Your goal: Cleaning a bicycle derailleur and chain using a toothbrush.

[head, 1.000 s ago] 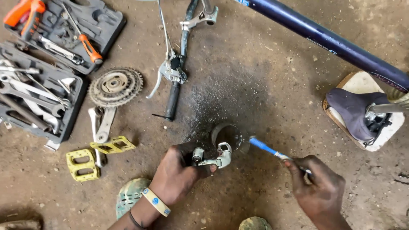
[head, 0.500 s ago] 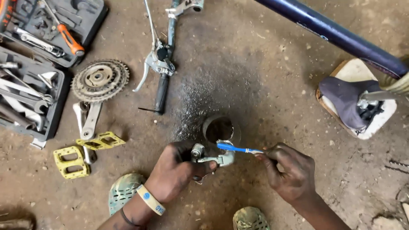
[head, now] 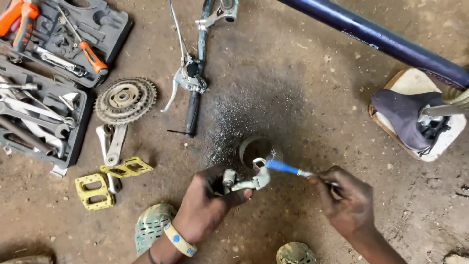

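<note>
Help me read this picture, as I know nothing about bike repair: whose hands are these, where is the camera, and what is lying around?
The camera sits on a person's head and looks down at their own two bare hands above a dirt floor. The left hand, with a pale wristband, grips a small silver metal bicycle part. The right hand holds a blue-handled brush whose tip meets that part, over a small round container. On the ground lie a toothed gear cluster, a silver crank with two yellow pedals, a handlebar piece with brake lever, an open grey tool case and a dark saddle.
</note>
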